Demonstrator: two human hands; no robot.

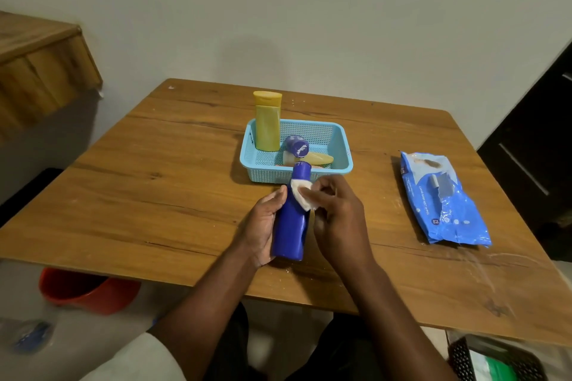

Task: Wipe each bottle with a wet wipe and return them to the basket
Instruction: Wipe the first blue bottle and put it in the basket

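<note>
Wiping in progress. Left hand (266, 226) grips the blue bottle (291, 219) above the desk (154, 195); right hand (337, 216) presses a wet wipe (305, 195) to its shoulder. Three bottles sit in the basket (340, 161); their wiped status cannot be judged. Return pending.

The bench (173, 145) is grained wood with a smooth, faintly shiny finish. The blue bottle (291, 226) looks like smooth matt plastic, the wipe (305, 195) soft white cloth. At 12 o'clock the basket (340, 145) is perforated plastic; at 3 o'clock the wipes pack (445, 201) is glossy, crinkled film, probably plastic.
</note>
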